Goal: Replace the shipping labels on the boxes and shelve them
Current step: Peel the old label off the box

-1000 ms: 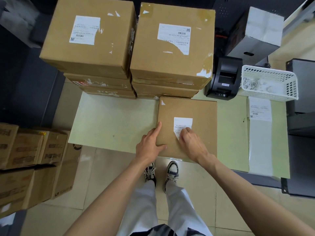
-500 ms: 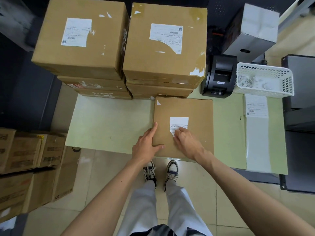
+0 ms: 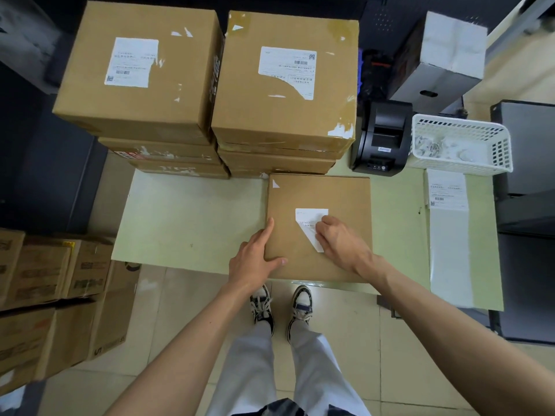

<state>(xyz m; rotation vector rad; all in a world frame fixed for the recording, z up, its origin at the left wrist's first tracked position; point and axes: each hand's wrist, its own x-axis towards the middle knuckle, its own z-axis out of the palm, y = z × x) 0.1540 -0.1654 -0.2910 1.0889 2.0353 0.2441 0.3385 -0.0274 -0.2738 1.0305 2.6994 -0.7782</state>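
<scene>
While left hand (image 3: pixel 255 259) steadies box (image 3: pixel 345 199), right hand (image 3: pixel 339 241) pinching label (image 3: pixel 310 225), now half-peeled

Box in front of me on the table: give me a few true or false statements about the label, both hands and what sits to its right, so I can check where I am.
1. The right hand pinches the partly peeled label on the flat box. True.
2. The left hand is lifting the box off the table. False: it rests on the box's near left corner, holding it down.
3. The label printer stands between the stacked boxes and the white basket. True.
4. The label strip lies on the flat box. False: it lies on the table, in front of the basket.
</scene>
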